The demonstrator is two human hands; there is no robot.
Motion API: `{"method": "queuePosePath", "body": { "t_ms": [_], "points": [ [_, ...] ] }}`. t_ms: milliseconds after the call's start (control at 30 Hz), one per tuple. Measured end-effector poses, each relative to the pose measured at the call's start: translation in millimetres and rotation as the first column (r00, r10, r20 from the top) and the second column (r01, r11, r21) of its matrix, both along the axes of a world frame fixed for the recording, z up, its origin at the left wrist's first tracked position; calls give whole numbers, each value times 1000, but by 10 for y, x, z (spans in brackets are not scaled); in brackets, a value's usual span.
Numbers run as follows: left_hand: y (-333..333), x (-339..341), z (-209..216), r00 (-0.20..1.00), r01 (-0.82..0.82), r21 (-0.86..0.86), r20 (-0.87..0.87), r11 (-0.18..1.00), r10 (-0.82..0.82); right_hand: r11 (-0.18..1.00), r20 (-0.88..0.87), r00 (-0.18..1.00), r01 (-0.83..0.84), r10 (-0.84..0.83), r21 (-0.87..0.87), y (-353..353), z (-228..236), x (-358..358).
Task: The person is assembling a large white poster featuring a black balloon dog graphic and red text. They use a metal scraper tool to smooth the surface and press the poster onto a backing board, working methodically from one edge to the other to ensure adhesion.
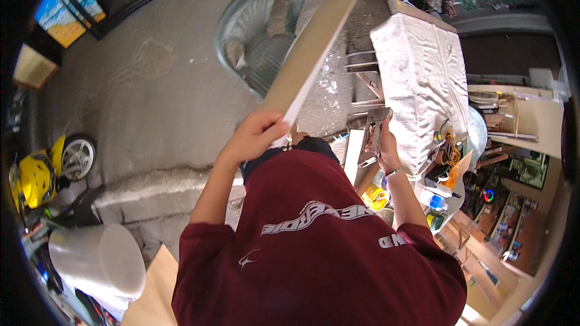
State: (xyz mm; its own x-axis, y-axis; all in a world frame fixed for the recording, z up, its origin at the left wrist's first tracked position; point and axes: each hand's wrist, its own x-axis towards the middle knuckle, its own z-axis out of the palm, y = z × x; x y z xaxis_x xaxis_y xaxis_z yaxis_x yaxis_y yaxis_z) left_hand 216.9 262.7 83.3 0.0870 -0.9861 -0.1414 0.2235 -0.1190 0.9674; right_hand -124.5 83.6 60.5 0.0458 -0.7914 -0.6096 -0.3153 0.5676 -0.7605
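My left hand (257,136) is closed round the near end of a long flat board (320,39), tan on its face and white along its edge. The board slants up and away to the right. My right hand (388,148) is closed on a boxy grey metal tool (376,128), its kind unclear. The tool sits beside the near left corner of a table draped in white cloth (417,78). Part of the right fingers is hidden behind the tool. Below it stands a pale narrow strip (353,163).
A green plastic chair (266,42) stands ahead, partly behind the board. A concrete step (163,184) crosses the floor at left. Also there are a yellow motorbike (39,175) and a large plastic-wrapped roll (99,262). Orange cord (452,157) and a bottle (436,203) lie at right.
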Motion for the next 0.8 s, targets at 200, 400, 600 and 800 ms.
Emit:
{"method": "queuePosePath", "body": {
  "t_ms": [200,400,600,800],
  "points": [
    [-43,55,652,726,-9,-1,688,1000,8,993,-277,959,-79,53,-85,-1432,-1172,-1454],
    [-236,-161,867,858,-172,114,505,978,92,823,-751,656,-388,-70,-415,-3241,-2093,-2925],
    [-563,-471,1339,736,-406,431,677,806,9,921,-941,198,-226,-276,-317,-4362,-2107,-3311],
    [-2041,-957,1142,-52,-561,-76,997,824,56,367,-201,980,-186,-2,-911,-5081,213,-1576]
  ]
}}
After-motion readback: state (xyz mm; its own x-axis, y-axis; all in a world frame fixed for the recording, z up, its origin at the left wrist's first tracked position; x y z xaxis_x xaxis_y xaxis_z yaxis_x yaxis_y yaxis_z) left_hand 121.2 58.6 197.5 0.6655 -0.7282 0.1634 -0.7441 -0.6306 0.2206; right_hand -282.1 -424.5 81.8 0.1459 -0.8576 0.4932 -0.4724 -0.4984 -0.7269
